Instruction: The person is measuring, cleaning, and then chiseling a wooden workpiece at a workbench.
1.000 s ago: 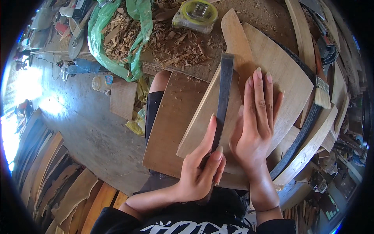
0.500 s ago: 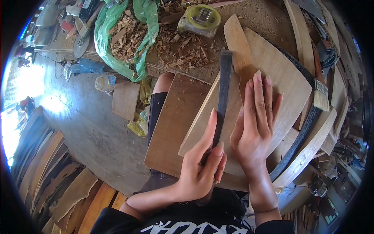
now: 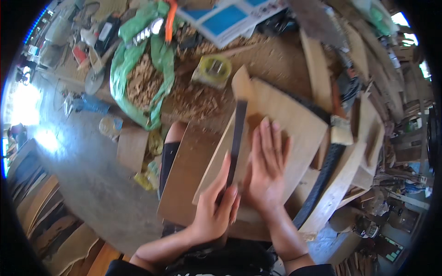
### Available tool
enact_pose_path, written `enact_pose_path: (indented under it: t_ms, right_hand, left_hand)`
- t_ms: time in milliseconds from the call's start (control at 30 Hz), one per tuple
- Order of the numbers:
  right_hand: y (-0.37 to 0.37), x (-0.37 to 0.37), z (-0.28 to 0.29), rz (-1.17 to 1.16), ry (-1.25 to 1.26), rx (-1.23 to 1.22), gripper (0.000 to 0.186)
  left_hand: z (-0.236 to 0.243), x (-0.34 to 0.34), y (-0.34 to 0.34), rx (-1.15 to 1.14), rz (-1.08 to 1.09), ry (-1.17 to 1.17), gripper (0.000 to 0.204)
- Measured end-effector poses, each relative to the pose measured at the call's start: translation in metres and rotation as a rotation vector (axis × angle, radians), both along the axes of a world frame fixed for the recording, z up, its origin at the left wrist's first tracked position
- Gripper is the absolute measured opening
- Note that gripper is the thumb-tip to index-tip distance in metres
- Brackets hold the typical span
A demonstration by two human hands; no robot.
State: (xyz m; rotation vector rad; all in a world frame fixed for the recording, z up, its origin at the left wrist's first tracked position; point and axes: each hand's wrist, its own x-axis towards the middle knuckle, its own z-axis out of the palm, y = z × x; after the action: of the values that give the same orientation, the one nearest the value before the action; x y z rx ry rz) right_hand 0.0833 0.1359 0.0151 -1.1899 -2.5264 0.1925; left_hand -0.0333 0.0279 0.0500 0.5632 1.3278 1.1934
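My left hand [image 3: 214, 209] is closed round the lower part of a chisel [image 3: 238, 133], a long dark flat steel tool that widens toward its square tip. Its blade points away from me, along the left edge of a shaped wooden piece [image 3: 241, 85]. My right hand [image 3: 268, 170] lies flat, fingers stretched out, pressing on that piece. Underneath is a broad pale wooden board [image 3: 294, 138], and a browner board [image 3: 184, 179] slants below it on the left. The chisel's handle is mostly hidden in my left hand.
Beyond the boards are a yellow tape measure [image 3: 214, 70], wood chips [image 3: 198, 103] and a green plastic bag [image 3: 120, 87] of shavings. On the right lie a brush [image 3: 341, 131], a black strip [image 3: 322, 177] and curved timber [image 3: 334, 188]. Planks [image 3: 41, 202] lean at lower left.
The view has tilted up and shifted, so everything sits lower and further left, and a blue-and-white sheet shows at the top. Both hands keep about the same hold.
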Motion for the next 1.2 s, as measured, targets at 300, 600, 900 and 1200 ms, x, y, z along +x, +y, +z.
enact_pose_path:
  t_ms: [300, 600, 900, 1200]
  right_hand:
    - [-0.004, -0.004, -0.004, -0.043, 0.211, -0.016, 0.06]
    - [0.008, -0.008, 0.001, -0.008, 0.111, -0.006, 0.055]
    - [0.029, -0.014, 0.004, -0.031, 0.048, 0.104, 0.051]
    - [0.028, -0.013, 0.006, -0.033, 0.055, 0.105, 0.05]
  left_hand:
    - [-0.01, 0.022, -0.047, 0.022, -0.079, -0.025, 0.066]
    - [-0.015, 0.013, -0.034, 0.063, -0.053, 0.1, 0.074]
    - [-0.013, 0.01, -0.024, 0.093, -0.005, 0.068, 0.073]
    - [-0.016, 0.013, -0.015, 0.079, 0.053, -0.044, 0.064]
